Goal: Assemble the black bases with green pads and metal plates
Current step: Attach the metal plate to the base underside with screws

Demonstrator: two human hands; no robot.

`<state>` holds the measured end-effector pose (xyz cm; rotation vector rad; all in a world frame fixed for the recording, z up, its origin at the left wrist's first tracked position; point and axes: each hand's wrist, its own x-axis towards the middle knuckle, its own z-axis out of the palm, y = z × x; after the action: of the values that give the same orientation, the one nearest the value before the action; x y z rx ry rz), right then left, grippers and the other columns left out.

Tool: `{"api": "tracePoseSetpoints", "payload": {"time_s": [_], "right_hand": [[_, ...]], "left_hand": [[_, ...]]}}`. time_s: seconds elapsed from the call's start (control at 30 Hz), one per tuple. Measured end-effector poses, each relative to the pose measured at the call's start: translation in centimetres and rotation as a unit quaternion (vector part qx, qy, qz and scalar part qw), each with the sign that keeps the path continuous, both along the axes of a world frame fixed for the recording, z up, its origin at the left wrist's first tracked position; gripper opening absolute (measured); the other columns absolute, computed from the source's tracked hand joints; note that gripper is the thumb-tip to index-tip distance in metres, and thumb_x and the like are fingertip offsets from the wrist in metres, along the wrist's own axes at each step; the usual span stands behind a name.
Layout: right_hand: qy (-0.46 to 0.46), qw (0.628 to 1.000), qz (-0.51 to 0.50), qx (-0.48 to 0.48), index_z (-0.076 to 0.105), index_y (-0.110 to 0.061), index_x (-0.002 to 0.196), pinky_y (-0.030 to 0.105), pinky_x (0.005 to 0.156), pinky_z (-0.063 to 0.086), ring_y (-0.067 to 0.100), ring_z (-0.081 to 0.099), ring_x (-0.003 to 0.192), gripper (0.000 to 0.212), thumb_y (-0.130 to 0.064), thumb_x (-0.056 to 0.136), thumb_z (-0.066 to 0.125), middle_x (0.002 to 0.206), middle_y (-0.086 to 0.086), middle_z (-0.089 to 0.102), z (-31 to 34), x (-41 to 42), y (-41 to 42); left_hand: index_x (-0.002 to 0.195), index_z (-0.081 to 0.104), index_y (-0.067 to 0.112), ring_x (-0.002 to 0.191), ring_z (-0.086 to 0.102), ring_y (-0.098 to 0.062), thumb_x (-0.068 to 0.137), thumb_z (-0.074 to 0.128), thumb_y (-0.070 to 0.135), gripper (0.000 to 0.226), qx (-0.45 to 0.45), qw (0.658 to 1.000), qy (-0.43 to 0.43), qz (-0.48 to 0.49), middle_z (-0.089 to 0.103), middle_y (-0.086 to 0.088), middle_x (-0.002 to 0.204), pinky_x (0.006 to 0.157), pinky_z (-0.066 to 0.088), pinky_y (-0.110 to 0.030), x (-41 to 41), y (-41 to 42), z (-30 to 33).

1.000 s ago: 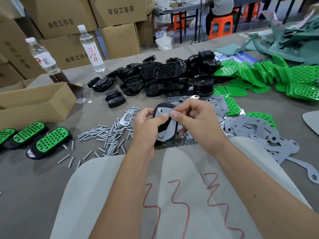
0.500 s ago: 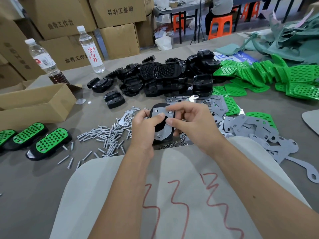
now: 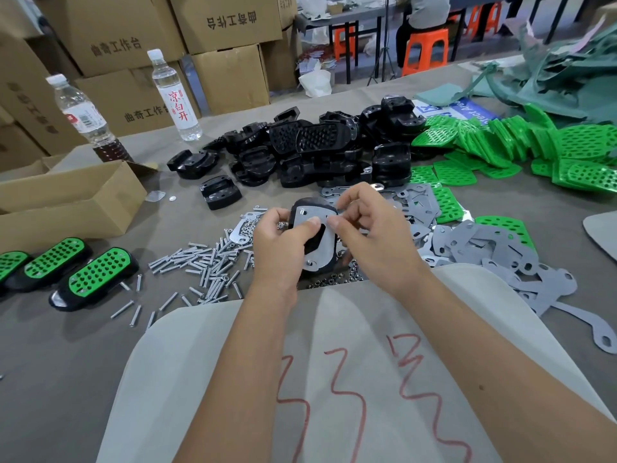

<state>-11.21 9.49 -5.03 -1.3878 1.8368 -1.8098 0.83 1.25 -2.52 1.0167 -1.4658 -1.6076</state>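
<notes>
Both hands grip one assembly above the counter [image 3: 50, 362]: left hand [image 3: 277, 248] holds the base [image 3: 312, 243]; right hand [image 3: 370, 238] pinches the plate [image 3: 319, 228] on it; I'd line up the holes before reaching for screws [image 3: 200, 265]; pads [image 3: 500, 145] wait far right.

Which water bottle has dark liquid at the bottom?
The left bottle, behind the cardboard box; the red-lettered bottle to its right looks clear.
</notes>
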Motion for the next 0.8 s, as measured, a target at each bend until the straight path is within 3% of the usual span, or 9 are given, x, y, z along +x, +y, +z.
{"api": "tracePoseSetpoints", "payload": {"time_s": [0.13, 0.3, 0.4, 0.6, 0.8], "right_hand": [[0.184, 0.979, -0.018, 0.081, 0.047, -0.023, 0.099, 0.040, 0.063, 0.044, 0.017, 0.052, 0.073, 0.010, -0.021, 0.105, 0.056, 0.077, -0.003, 0.059, 0.2, -0.2, 0.0], [0.283, 0.951, -0.015, 0.124, 0.036, -0.029, 0.095, 0.048, 0.066, 0.045, 0.024, 0.048, 0.077, 0.017, -0.022, 0.107, 0.046, 0.085, -0.005, 0.048, 0.6, -0.1, 0.2], [0.308, 0.943, -0.020, 0.124, 0.033, -0.032, 0.095, 0.047, 0.063, 0.046, 0.028, 0.048, 0.075, 0.020, -0.022, 0.108, 0.044, 0.088, -0.004, 0.047, 0.9, 0.3, 0.3], [0.338, 0.931, -0.072, 0.120, 0.035, -0.022, 0.091, 0.044, 0.055, 0.041, 0.029, 0.044, 0.068, 0.020, -0.023, 0.110, 0.040, 0.083, -0.003, 0.043, 1.2, 1.0, 0.3], [0.317, 0.932, -0.105, 0.143, 0.035, -0.017, 0.085, 0.039, 0.055, 0.028, 0.027, 0.042, 0.062, 0.028, -0.027, 0.111, 0.037, 0.069, -0.010, 0.035, 0.8, 1.3, 0.0]], "left_hand": [[0.090, 0.060, 0.012, 0.079, 0.071, -0.042, 0.079, 0.076, 0.017, 0.021, -0.072, 0.996, -0.053, -0.002, 0.075, -0.021, 0.093, 0.070, 0.060, -0.053, 0.3, 0.3, 0.8], [0.095, 0.061, 0.008, 0.088, 0.072, -0.045, 0.066, 0.072, 0.028, 0.037, -0.101, 0.990, -0.093, -0.009, 0.076, -0.019, 0.092, 0.083, 0.058, -0.064, 0.7, 0.5, 1.8], [0.095, 0.061, 0.007, 0.090, 0.072, -0.045, 0.065, 0.073, 0.027, 0.038, -0.095, 0.990, -0.100, -0.010, 0.075, -0.020, 0.094, 0.084, 0.057, -0.066, 0.8, 0.6, 2.0], [0.096, 0.060, 0.007, 0.090, 0.071, -0.045, 0.064, 0.073, 0.029, 0.041, -0.088, 0.992, -0.088, -0.004, 0.074, -0.021, 0.096, 0.085, 0.057, -0.065, 0.6, 1.0, 2.2], [0.088, 0.062, 0.012, 0.085, 0.073, -0.041, 0.063, 0.076, 0.032, 0.035, -0.094, 0.991, -0.094, 0.014, 0.076, -0.014, 0.088, 0.082, 0.058, -0.063, 0.3, 1.0, 1.9]]}}
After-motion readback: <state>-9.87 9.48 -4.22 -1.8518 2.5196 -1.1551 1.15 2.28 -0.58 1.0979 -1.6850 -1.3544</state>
